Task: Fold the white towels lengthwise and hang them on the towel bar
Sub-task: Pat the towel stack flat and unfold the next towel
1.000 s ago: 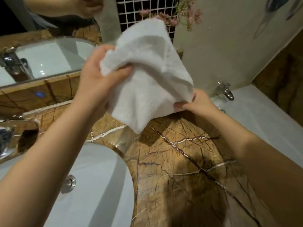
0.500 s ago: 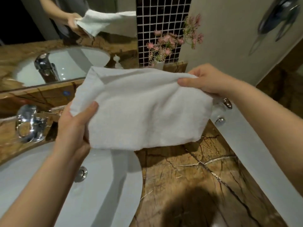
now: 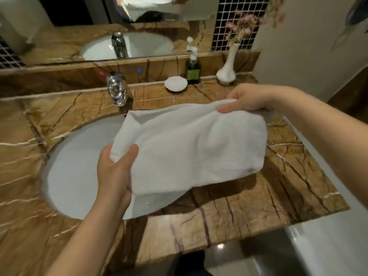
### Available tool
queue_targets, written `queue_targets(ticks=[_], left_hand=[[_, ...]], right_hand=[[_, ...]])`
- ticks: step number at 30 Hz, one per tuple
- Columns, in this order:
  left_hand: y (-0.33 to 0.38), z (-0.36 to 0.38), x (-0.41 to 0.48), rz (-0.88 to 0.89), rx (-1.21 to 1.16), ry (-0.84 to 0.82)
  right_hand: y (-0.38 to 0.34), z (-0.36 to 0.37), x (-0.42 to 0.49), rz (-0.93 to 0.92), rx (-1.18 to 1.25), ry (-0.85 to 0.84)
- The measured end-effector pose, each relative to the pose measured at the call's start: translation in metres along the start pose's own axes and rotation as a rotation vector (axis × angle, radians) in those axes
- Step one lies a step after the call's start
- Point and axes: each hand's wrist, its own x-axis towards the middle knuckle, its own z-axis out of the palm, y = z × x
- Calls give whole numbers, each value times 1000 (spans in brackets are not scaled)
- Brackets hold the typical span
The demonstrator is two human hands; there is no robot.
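White towel [image 3: 189,148], doubled over, hangs in the air above the right rim of the sink [image 3: 79,166] and the countertop [image 3: 258,206]. Left hand [image 3: 115,172] grips its near-left edge, thumb on top. Right hand [image 3: 249,98] pinches the far-right corner with curled fingers. Compared with 0.5 s ago, the towel is lower and flatter, with the same grips. Faucet [image 3: 117,92], soap dish [image 3: 175,84], soap bottle [image 3: 193,68] and vase [image 3: 227,70] stand behind it. The towel hides the sink's right side.

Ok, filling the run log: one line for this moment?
left hand grips towel | right hand pinches towel | towel held over counter
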Motion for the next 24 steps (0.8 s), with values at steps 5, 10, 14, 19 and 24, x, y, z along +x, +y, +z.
queue_targets(ticks=[5, 10, 14, 19, 24], left_hand=[[-34, -57, -41, -34, 89, 93], [-67, -97, -64, -26, 191, 218], [-83, -123, -67, 143, 531, 231], [-90, -150, -69, 318, 1067, 260], [-87, -159, -74, 245, 1198, 305]], right_hand=[[-16, 71, 1, 33, -139, -122], [-16, 142, 7, -7, -184, -212], [-20, 185, 10, -167, -429, 101], [-7, 230, 2, -377, -662, 421], [-5, 249, -2, -437, -684, 650]])
